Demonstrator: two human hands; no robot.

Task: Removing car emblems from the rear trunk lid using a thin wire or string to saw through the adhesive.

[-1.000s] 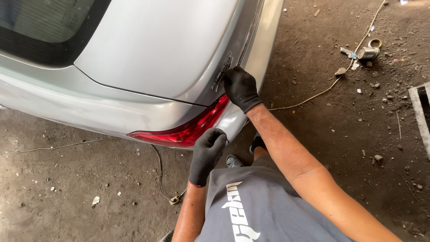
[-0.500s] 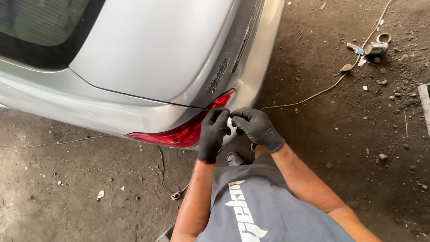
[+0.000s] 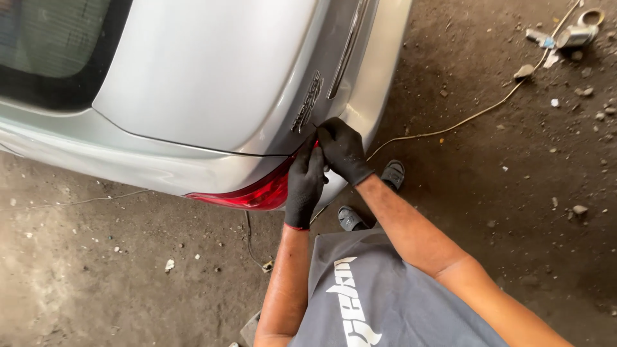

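A silver car's rear end (image 3: 205, 83) fills the upper left, with its trunk lid closed. A red tail light (image 3: 254, 194) wraps the corner below the lid seam. Both my hands wear black gloves. My left hand (image 3: 304, 183) presses flat on the inner end of the tail light. My right hand (image 3: 342, 151) sits just beside it, fingers curled against the tail light's edge by the trunk seam. What the fingertips pinch is hidden.
A thin cord (image 3: 450, 125) runs across the dirt floor to small parts (image 3: 572, 35) at the top right. My sandalled feet (image 3: 369, 196) stand under the bumper. Another wire (image 3: 250, 241) lies on the ground below the light.
My right hand came down from the trunk lid badge to the tail light. My left hand rose from below the light onto it. Both now meet at the light's inner end.
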